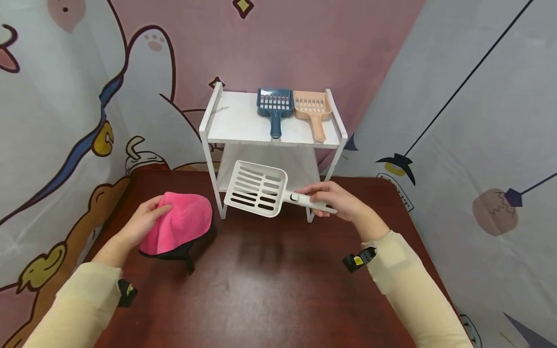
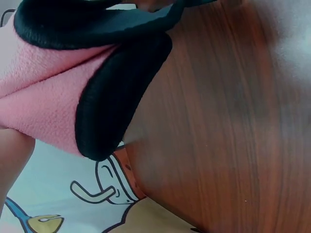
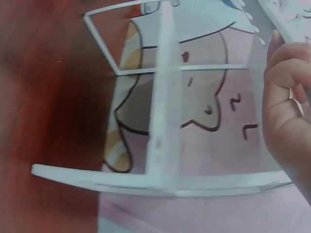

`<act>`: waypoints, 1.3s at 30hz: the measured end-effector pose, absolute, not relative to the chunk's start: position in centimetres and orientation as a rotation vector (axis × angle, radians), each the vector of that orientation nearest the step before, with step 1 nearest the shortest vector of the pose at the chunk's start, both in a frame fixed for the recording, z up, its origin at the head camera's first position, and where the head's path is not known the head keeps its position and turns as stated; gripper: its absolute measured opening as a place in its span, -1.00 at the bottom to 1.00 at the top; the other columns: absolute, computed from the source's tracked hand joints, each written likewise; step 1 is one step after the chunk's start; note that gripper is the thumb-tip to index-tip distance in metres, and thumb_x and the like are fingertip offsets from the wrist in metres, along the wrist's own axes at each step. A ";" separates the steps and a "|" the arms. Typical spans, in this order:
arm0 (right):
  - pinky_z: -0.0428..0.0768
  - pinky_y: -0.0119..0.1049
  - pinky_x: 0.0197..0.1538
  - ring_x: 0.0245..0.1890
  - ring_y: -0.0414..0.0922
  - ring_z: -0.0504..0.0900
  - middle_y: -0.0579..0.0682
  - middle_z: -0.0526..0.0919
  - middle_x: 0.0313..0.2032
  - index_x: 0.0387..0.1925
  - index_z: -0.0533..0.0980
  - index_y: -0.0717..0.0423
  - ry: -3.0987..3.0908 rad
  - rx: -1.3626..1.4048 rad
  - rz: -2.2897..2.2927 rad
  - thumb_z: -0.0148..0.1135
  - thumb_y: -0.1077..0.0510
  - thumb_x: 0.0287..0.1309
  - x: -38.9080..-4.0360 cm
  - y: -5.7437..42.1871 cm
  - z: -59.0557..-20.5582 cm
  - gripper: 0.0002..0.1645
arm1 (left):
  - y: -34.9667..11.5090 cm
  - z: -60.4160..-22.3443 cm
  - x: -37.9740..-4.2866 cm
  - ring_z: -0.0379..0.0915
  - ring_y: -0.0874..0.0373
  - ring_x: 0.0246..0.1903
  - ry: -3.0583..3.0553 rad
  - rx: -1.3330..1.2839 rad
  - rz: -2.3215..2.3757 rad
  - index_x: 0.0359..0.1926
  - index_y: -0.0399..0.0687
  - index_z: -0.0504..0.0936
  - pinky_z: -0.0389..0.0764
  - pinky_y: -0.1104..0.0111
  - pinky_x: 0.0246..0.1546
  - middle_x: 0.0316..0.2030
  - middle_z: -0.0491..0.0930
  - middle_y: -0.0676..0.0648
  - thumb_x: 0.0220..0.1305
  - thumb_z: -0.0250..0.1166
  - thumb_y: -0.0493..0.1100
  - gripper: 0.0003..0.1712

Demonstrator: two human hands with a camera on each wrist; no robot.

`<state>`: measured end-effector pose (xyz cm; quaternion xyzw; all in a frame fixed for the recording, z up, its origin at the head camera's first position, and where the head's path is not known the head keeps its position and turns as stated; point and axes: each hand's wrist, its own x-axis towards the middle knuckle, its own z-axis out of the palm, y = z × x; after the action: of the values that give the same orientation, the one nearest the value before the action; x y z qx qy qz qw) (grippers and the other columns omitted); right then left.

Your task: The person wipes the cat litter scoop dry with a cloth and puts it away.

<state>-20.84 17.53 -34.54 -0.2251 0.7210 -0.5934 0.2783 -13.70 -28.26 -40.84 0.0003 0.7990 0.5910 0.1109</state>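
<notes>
My left hand (image 1: 141,222) pinches the upper left edge of a pink cloth (image 1: 184,217) with black edging. The cloth hangs in folds over the left part of the table, and a dark strip dangles from its lower side. In the left wrist view the fuzzy pink face and thick black border (image 2: 114,97) show close up. My right hand (image 1: 339,199) grips a white slotted litter scoop (image 1: 257,189) by its handle, thumb on top. The scoop's head points left, in front of the rack's lower shelf. At the right wrist camera's edge, curled fingers (image 3: 289,97) show around the handle.
A white two-tier rack (image 1: 237,121) stands at the back of the brown table (image 1: 270,295). On its top shelf lie a blue litter scoop (image 1: 275,118) and a peach one (image 1: 317,121), side by side, handles forward. Cartoon-printed walls (image 1: 474,121) close in the table's back and sides.
</notes>
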 end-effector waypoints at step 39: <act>0.47 -0.56 -0.49 -0.58 -0.29 0.52 0.12 0.28 0.05 0.37 0.14 0.16 1.453 -0.088 -2.252 -0.31 0.25 0.35 -19.1 6.0 -28.5 -0.43 | -29.0 -41.7 -12.9 0.45 0.33 -0.44 2.407 -0.060 1.734 0.06 -0.20 0.32 0.53 0.43 -0.38 -0.44 0.47 0.23 0.44 -0.08 0.02 -0.60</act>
<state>-19.08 6.04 -28.46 -0.0320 0.5276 -0.8176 0.2283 -12.90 -29.00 -41.73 -0.0201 0.8081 0.5822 0.0872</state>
